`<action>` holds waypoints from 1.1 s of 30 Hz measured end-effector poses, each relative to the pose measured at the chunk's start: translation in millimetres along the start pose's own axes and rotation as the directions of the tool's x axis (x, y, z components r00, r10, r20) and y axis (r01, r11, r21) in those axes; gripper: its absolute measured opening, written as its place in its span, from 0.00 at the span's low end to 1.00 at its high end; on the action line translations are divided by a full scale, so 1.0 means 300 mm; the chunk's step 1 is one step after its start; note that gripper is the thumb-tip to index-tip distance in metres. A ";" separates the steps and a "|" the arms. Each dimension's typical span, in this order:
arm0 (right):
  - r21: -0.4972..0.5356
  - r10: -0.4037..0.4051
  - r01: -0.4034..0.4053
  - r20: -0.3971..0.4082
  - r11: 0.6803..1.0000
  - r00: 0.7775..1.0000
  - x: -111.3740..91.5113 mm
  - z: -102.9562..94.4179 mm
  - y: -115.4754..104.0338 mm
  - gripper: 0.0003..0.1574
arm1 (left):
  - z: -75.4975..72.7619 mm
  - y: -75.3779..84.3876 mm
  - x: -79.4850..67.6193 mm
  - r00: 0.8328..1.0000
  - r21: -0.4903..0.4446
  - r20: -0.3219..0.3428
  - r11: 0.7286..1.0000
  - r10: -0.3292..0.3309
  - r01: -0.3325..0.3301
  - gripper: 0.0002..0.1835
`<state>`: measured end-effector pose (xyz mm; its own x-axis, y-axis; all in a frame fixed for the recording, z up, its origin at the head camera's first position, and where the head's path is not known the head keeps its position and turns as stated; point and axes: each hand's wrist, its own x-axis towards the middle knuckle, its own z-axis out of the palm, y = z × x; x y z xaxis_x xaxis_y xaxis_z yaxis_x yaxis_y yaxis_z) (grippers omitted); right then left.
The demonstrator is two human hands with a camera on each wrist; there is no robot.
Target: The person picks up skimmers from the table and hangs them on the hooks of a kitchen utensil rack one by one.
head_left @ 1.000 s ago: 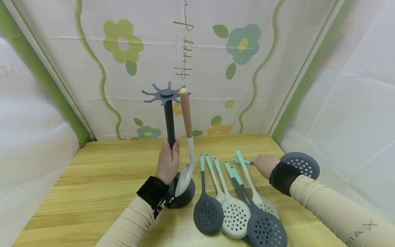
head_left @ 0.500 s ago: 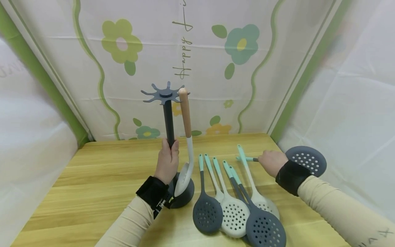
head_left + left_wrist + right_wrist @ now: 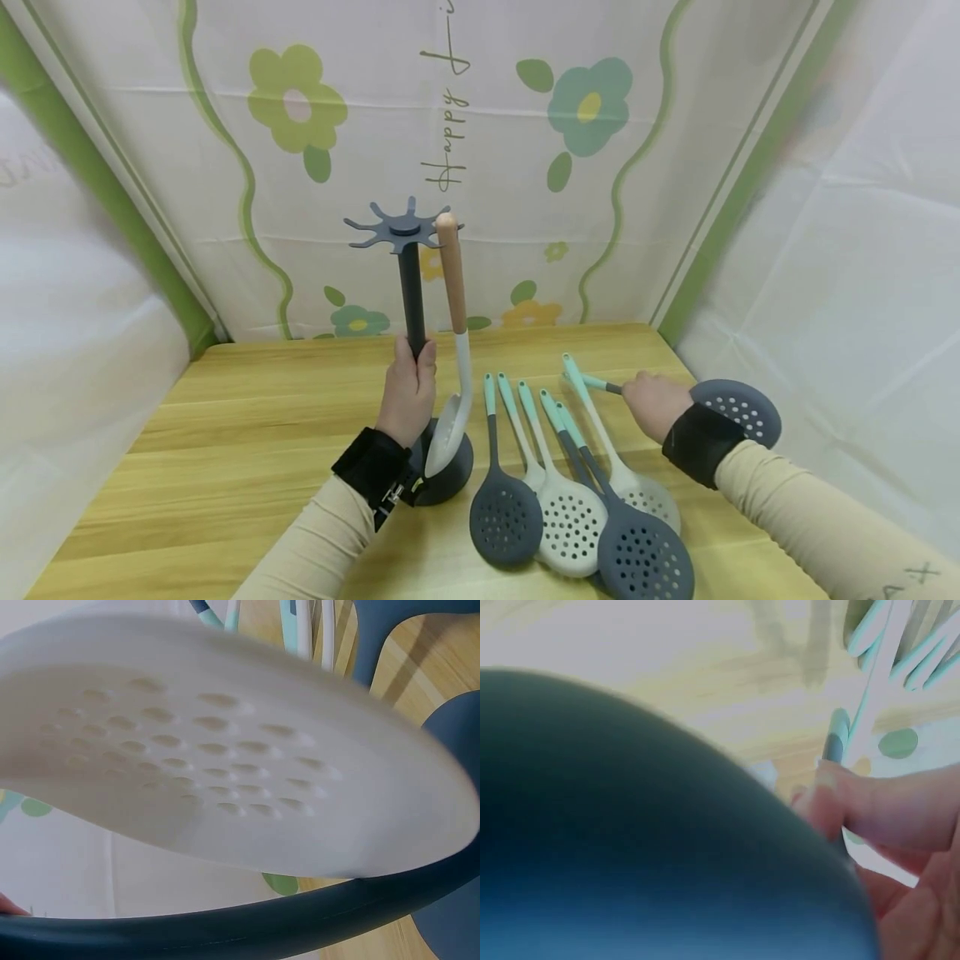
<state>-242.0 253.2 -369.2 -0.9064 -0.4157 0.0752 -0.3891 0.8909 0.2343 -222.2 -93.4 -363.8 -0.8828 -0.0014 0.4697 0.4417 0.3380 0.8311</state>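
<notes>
My left hand (image 3: 407, 392) grips the dark post of a utensil rack (image 3: 411, 292) topped by a ring of hooks. A white slotted spoon (image 3: 453, 283) with a wooden handle is upright at the rack, handle up; its holed bowl (image 3: 225, 772) fills the left wrist view. Whether a hook bears it, I cannot tell. My right hand (image 3: 654, 404) holds a dark grey skimmer (image 3: 738, 408) by its handle, the head pointing right beside the wrist. Its mint handle end crosses that of a white skimmer (image 3: 600, 421). In the right wrist view, thumb and fingers pinch the handle.
Several grey and white skimmers with mint handle ends lie fanned on the wooden table, among them a grey skimmer (image 3: 506, 521) and a white skimmer (image 3: 573, 525), some overlapping. The rack's round base (image 3: 450, 479) stands left of them. A flowered cloth wall (image 3: 480, 167) rises behind.
My right hand with the grey skimmer moved right, then back left and slightly down. The crossing white skimmer's handle end has swung left. The left hand and rack stay put.
</notes>
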 end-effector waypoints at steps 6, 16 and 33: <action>0.041 0.008 -0.007 -0.026 0.999 1.000 -0.001 0.036 0.002 0.05 | 0.002 0.000 -0.001 1.000 0.001 -0.005 1.000 0.011 -0.011 0.12; 0.061 0.022 -0.019 -0.044 0.998 0.999 -0.012 0.054 -0.006 0.06 | 0.002 -0.004 -0.002 1.000 0.000 -0.002 1.000 0.014 -0.014 0.13; 0.130 0.082 -0.070 -0.085 0.989 0.993 0.001 0.048 0.014 0.03 | 0.001 -0.002 -0.003 1.000 -0.006 0.001 1.000 0.005 -0.005 0.12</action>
<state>-246.2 259.3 -382.2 -0.9179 -0.3555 0.1765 -0.3425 0.9342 0.1000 -221.6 -93.1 -364.7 -0.8809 0.0010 0.4734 0.4468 0.3322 0.8307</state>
